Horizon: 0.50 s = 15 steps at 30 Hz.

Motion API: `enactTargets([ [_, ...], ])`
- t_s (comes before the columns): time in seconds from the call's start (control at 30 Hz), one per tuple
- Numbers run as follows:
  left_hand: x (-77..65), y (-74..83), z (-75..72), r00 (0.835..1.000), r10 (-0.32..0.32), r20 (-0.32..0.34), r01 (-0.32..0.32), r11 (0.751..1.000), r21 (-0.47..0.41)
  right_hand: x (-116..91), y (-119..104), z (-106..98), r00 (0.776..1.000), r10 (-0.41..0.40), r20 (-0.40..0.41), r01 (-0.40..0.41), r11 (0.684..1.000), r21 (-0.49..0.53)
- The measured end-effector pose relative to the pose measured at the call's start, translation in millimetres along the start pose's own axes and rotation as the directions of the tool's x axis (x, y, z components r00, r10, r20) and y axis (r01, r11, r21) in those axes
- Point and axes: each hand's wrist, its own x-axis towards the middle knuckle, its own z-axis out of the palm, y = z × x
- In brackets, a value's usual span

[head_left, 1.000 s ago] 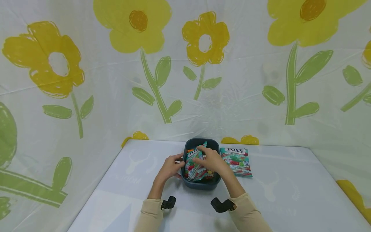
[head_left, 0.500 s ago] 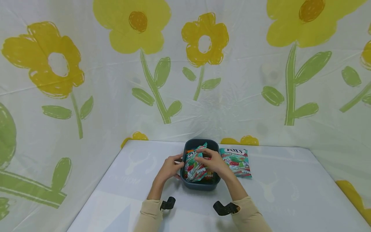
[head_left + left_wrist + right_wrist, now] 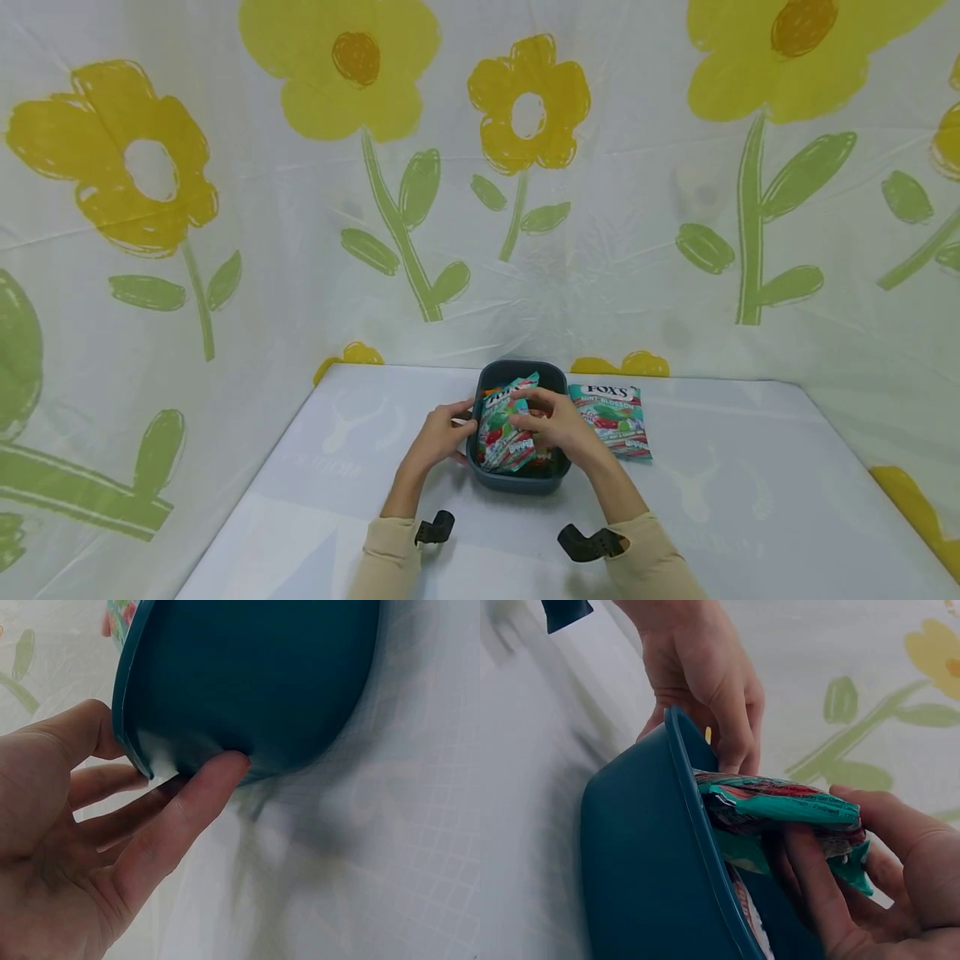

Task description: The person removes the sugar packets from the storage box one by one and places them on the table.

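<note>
A dark teal plastic box (image 3: pixel 517 484) stands on the table. My left hand (image 3: pixel 435 433) holds its left side; in the left wrist view, one finger (image 3: pixel 217 780) presses the outer wall while others lie at the rim. My right hand (image 3: pixel 558 425) reaches over the box and grips a green and red candy bag (image 3: pixel 501 442) lying tilted inside. In the right wrist view, the candy bag (image 3: pixel 787 802) sits between the thumb and fingers, near the rim. Other packets under it are mostly hidden.
A second green candy bag, marked FOX'S (image 3: pixel 613 417), lies flat on the table just right of the box. The white table (image 3: pixel 330 492) ends at a flower-printed curtain (image 3: pixel 630 208) behind and on the left.
The candy bag has shifted and turned slightly inside the box, its upper end moving a little to the right. My right hand has drawn slightly rightward with it; my left hand stays put.
</note>
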Motion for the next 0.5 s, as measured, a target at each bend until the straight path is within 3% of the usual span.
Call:
enactTargets([
  [0.5, 1.2, -2.1, 0.5, 1.000, -0.006, -0.003, 0.006, 1.000, -0.002, -2.4, 12.3, -15.2, 1.000, -0.013, 0.011, 0.013, 0.999, 0.045],
])
